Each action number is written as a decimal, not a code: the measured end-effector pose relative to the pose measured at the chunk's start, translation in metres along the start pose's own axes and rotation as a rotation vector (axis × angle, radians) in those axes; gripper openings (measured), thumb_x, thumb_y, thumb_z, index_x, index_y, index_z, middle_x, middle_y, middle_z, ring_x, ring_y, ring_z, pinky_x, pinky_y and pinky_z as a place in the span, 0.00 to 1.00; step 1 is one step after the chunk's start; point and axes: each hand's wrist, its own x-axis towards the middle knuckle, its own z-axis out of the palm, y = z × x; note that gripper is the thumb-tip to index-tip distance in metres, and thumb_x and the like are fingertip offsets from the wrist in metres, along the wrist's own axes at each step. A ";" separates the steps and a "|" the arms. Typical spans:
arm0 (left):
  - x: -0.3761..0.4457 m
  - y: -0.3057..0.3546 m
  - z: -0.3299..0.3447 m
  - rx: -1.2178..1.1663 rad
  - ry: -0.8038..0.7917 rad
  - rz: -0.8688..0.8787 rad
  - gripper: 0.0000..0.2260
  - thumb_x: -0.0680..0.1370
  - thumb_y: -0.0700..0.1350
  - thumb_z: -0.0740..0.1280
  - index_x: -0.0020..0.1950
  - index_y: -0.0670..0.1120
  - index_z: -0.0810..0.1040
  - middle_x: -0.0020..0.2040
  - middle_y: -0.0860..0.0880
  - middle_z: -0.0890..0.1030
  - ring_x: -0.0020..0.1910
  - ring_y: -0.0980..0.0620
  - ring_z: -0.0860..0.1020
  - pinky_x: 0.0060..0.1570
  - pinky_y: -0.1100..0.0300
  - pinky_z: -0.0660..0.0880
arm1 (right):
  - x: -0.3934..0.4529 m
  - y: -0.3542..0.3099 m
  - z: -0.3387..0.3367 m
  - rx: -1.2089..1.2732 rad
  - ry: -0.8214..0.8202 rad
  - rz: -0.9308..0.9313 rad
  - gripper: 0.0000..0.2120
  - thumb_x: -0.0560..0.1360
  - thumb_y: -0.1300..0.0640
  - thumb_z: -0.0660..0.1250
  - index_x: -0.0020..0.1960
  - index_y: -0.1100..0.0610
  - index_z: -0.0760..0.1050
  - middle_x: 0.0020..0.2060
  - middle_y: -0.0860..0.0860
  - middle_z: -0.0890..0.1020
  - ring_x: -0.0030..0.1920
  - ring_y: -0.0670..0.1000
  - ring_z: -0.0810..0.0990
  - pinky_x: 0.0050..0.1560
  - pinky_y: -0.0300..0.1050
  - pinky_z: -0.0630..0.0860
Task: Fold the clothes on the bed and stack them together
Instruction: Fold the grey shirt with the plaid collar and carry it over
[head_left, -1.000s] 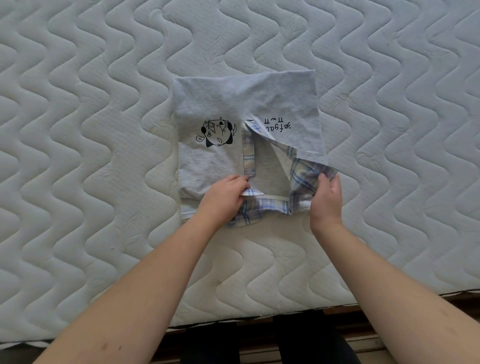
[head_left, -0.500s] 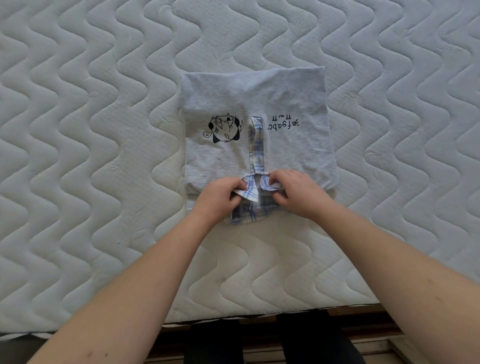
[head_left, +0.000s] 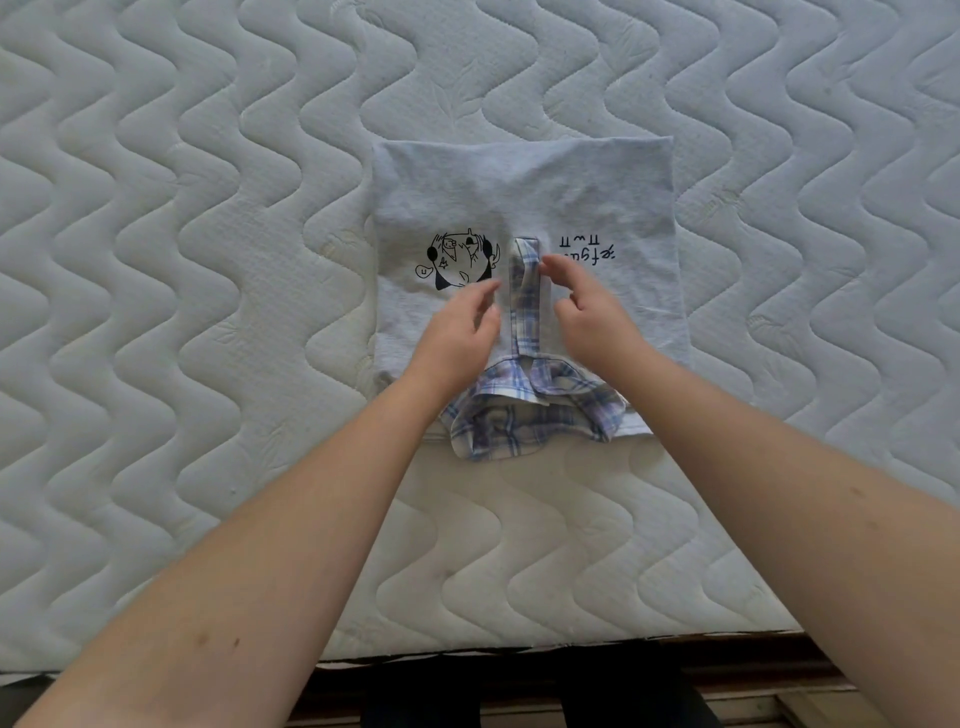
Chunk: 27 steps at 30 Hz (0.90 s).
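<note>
A: We see the quilted mattress (head_left: 208, 312) first, and the folded grey shirt (head_left: 524, 192) flat at its middle, collar end toward us.

B: Its plaid placket (head_left: 525, 296) runs straight away from us. The black print (head_left: 587, 248) reads upside down; we can't make out the letters.

A: Our left hand (head_left: 457, 332) and right hand (head_left: 592, 312) flank the placket, fingers loose, gripping nothing.

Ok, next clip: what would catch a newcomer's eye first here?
A folded grey shirt lies mid-frame on the white quilted mattress, with a black cartoon print on its left half. A plaid placket strip runs down its middle to a plaid collar at the near edge. The left hand and right hand flank that strip, fingers relaxed.
</note>
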 end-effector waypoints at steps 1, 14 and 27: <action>0.010 0.005 -0.001 -0.026 0.018 -0.007 0.19 0.83 0.44 0.57 0.75 0.45 0.68 0.71 0.49 0.73 0.68 0.54 0.71 0.67 0.60 0.67 | 0.002 0.000 0.001 0.036 0.035 0.005 0.27 0.77 0.68 0.52 0.74 0.52 0.65 0.67 0.45 0.74 0.56 0.31 0.72 0.49 0.22 0.68; 0.062 0.015 0.010 0.227 -0.064 -0.059 0.16 0.82 0.47 0.61 0.69 0.45 0.75 0.60 0.48 0.74 0.52 0.53 0.72 0.49 0.62 0.66 | 0.017 -0.002 0.004 0.297 0.182 0.070 0.24 0.75 0.72 0.52 0.64 0.55 0.73 0.54 0.47 0.81 0.58 0.45 0.78 0.62 0.39 0.72; -0.005 0.002 -0.013 -0.039 -0.036 -0.060 0.08 0.80 0.58 0.63 0.48 0.56 0.78 0.42 0.55 0.82 0.41 0.60 0.80 0.42 0.63 0.75 | 0.030 -0.007 -0.007 -0.060 -0.219 0.045 0.25 0.80 0.66 0.54 0.76 0.51 0.61 0.70 0.48 0.73 0.66 0.48 0.73 0.60 0.38 0.69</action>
